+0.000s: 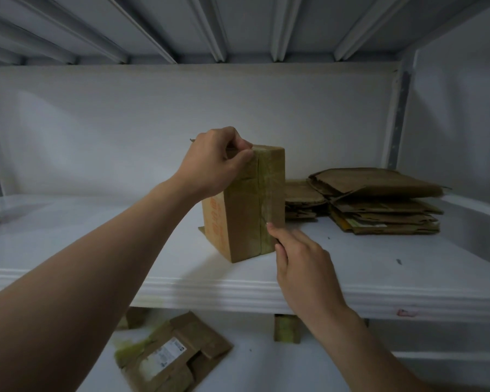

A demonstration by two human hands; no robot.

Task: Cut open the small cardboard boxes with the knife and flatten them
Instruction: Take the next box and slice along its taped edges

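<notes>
seemingly midway: flattened boxes lie stacked; left hand grips the upright taped box; right hand at its seam, grip unclear.

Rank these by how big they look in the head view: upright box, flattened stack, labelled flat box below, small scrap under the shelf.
1. flattened stack, narrowly
2. upright box and labelled flat box: too alike to rank; the latter is nearer and cropped
3. small scrap, clearly smallest
</notes>
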